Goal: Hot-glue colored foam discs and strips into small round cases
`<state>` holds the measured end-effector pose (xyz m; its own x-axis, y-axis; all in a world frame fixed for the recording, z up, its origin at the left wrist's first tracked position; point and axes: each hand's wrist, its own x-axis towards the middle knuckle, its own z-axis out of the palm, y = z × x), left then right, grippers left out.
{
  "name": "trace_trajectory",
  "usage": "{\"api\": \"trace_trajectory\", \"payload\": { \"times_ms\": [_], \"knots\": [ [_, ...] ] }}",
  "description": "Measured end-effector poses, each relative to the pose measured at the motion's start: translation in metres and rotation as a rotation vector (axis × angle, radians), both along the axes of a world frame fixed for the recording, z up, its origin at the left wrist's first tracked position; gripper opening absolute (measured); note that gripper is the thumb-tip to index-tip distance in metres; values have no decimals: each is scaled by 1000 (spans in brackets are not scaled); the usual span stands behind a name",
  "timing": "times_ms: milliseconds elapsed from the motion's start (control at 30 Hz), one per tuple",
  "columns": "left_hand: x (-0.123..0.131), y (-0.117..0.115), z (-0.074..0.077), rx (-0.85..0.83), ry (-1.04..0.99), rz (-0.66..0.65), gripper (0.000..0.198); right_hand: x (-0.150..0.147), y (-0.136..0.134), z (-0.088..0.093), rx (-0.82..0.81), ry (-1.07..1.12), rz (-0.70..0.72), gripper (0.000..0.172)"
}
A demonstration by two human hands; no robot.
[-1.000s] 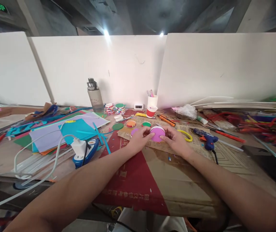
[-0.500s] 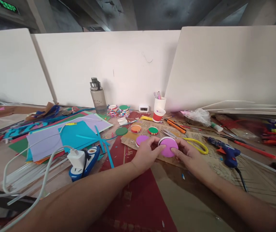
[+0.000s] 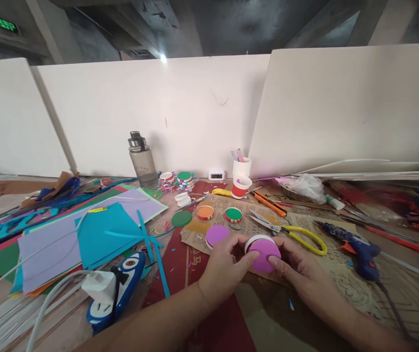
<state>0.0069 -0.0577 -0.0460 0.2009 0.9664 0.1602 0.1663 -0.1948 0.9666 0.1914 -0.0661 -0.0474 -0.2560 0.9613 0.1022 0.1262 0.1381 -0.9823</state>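
Purple disc (image 3: 264, 255) sits pinched between the hands: left hand (image 3: 224, 270) grips its left edge, right hand (image 3: 297, 275) its right, purple face tilted toward the camera.

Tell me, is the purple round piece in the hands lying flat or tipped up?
Tipped up: left hand and right hand hold the round piece, its purple face turned toward the camera.

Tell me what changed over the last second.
Left hand and right hand kept hold of the pink disc, drawing it slightly toward the person. Nothing was picked up or let go. Scissors, glue gun and second pink disc stayed put.
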Motion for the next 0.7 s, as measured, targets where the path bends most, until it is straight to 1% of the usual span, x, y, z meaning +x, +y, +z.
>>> {"api": "trace_trajectory", "payload": {
  "times_ms": [167, 300, 467, 567, 633, 700],
  "knots": [
    [-1, -1, 0, -7, 18, -2, 22, -2, -2, 1, -32, 25, 22, 30],
    [-1, 0, -2, -23, 31, -22, 24, -3, -1, 4, -55, 42, 5, 29],
    [0, 3, -5, -42, 29, -50, 30, -4, 2, 7, -138, 12, -9, 37],
    [0, 1, -1, -69, -37, -98, 35, -5, 1, 9, -144, 24, -3, 40],
    [0, -3, 2, -109, -124, -157, 40, -6, -2, 11, -115, 6, 20, 37],
    [0, -5, 3, -147, -197, -178, 44, -6, -5, 13, -72, -28, 32, 35]
  ]
}}
